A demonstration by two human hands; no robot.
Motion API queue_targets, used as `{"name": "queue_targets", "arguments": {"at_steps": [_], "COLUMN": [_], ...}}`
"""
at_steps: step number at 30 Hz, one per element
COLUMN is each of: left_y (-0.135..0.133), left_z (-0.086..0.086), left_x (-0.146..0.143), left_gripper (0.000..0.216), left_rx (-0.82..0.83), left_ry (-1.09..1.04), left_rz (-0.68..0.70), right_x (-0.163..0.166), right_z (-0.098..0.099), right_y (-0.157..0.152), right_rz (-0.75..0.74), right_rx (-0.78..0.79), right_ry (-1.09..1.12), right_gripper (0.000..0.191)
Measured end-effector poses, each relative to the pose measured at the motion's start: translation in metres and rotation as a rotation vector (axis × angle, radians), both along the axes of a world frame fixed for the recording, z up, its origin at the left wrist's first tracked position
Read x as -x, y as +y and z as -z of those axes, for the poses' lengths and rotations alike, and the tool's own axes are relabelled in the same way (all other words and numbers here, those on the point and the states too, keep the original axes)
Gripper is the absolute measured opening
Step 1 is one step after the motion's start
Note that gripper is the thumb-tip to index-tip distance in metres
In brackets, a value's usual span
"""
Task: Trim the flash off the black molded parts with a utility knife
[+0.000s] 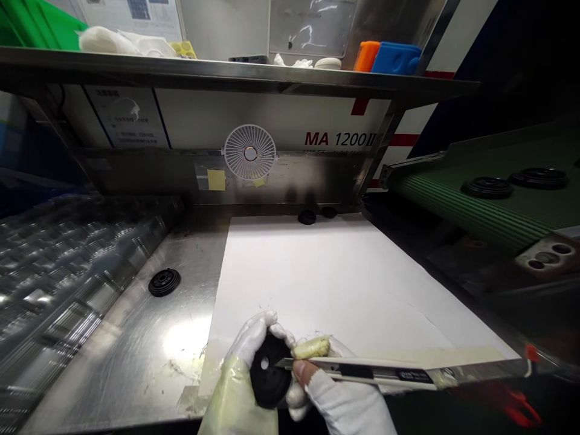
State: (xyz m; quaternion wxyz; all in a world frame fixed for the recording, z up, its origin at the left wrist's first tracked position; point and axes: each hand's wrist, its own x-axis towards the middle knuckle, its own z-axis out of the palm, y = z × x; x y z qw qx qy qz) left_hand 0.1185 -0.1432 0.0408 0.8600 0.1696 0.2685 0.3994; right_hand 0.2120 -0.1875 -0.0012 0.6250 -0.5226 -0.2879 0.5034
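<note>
Black disc (270, 386) grasped in gloved left hand (249, 339) at near edge of surface (136, 344). Knife (357, 370) gripped in right hand (335, 396), blade tip pointed toward disc's hole. Second black disc (164, 282) laid between clear trays (58, 290) and left edge of white sheet (281, 266); two dark pieces (307, 217) seen at sheet's far edge.

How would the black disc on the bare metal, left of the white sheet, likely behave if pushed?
The disc appears to lie flat and low, so it would probably slide rather than roll or tip. The metal looks smooth and shiny, so slipping seems likely. Being ridged, it may grip well.
</note>
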Motion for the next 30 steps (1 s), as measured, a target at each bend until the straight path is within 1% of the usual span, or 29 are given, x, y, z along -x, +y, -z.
{"name": "queue_targets", "arguments": {"at_steps": [4, 8, 13, 19, 21, 26, 30], "left_y": [0.002, 0.0, 0.0, 0.004, 0.004, 0.004, 0.004], "left_z": [0.0, -0.002, -0.001, 0.004, 0.005, 0.007, 0.006], "left_x": [0.0, 0.001, 0.001, 0.002, 0.002, 0.002, 0.002], "left_gripper": [0.015, 0.015, 0.013, 0.015, 0.015, 0.017, 0.017], "left_rx": [0.025, 0.049, 0.027, 0.031, 0.035, 0.077, 0.037], "left_ry": [-0.006, 0.032, 0.011, -0.007, -0.017, -0.039, -0.008], "left_rz": [0.027, 0.011, -0.001, 0.009, 0.002, 0.051, 0.028], "right_x": [0.003, 0.002, -0.001, 0.001, 0.001, 0.003, 0.005], "right_z": [-0.012, -0.021, -0.017, -0.017, -0.02, -0.028, -0.029], "right_y": [-0.005, -0.011, -0.015, -0.016, -0.016, -0.013, -0.008], "right_rz": [0.02, 0.028, 0.035, 0.038, 0.031, 0.023, 0.027], "right_rx": [-0.013, -0.034, -0.069, -0.086, -0.079, -0.043, -0.014], "right_ry": [-0.068, -0.113, -0.144, -0.147, -0.139, -0.097, -0.048], "right_gripper": [0.037, 0.033, 0.024, 0.022, 0.023, 0.032, 0.039]}}
